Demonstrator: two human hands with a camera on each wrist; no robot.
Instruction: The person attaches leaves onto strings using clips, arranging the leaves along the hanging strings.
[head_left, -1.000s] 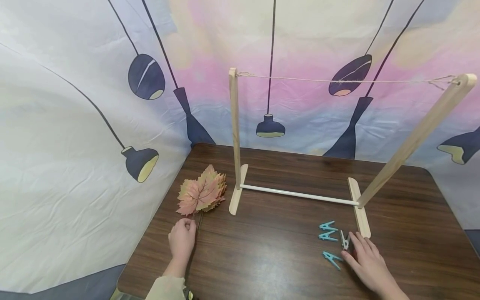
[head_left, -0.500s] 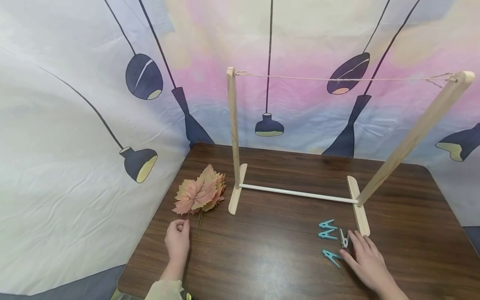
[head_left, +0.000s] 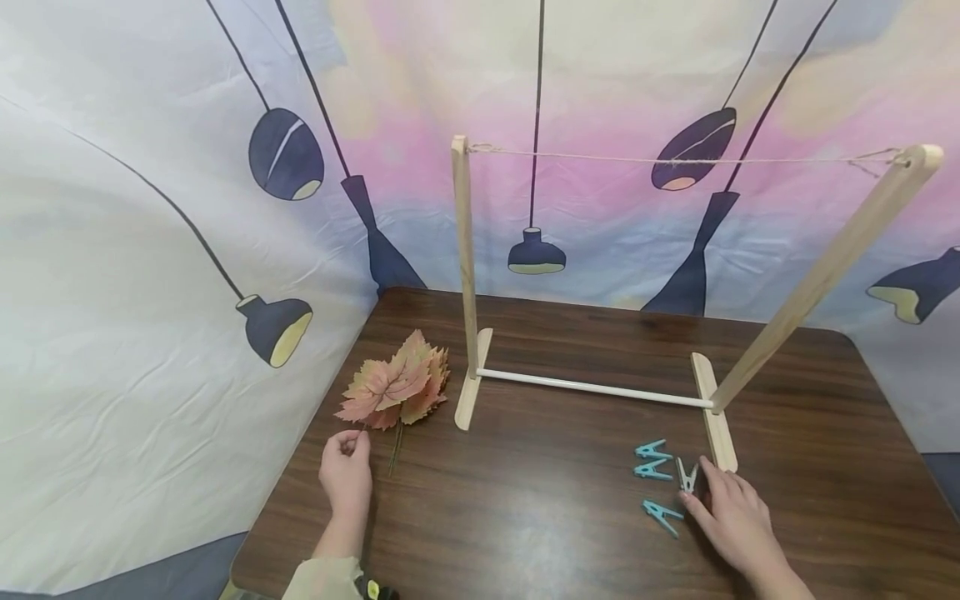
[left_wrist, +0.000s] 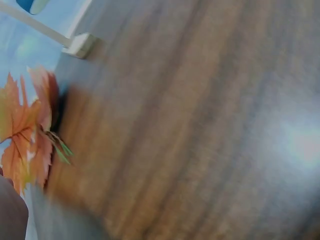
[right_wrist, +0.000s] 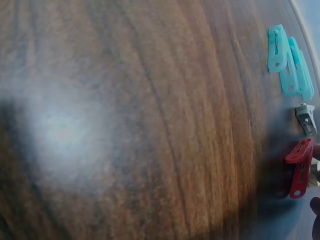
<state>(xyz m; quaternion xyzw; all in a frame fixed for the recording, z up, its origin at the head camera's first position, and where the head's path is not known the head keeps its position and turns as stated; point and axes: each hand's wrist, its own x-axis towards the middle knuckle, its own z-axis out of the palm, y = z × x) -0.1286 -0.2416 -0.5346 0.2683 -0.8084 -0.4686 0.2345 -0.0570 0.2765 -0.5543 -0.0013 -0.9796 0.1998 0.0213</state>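
Note:
My left hand (head_left: 347, 475) pinches the stem of an orange-pink artificial maple leaf (head_left: 382, 390) at the table's left. That leaf is lifted slightly from a bunch of similar leaves (head_left: 429, 390), whose stems (head_left: 396, 450) point towards me. In the left wrist view, part of the hand (left_wrist: 12, 212) shows below an orange leaf (left_wrist: 19, 137). My right hand (head_left: 731, 517) rests on the table, fingers loosely bent, beside a grey clothespin (head_left: 686, 477). The right wrist view shows a red clothespin (right_wrist: 301, 167) close to its fingers; the hand hides it from the head view.
Several turquoise clothespins (head_left: 662, 517) lie left of the right hand. A wooden frame with two posts (head_left: 467, 258), a string (head_left: 585, 157) across the top and a white rod (head_left: 592, 387) below stands on the brown table (head_left: 525, 500). A printed cloth (head_left: 150, 250) hangs behind.
My left hand has drawn slightly left with the pinched leaf, which has spread away from the bunch and uncovered more of the other stems. The right hand has stayed almost still.

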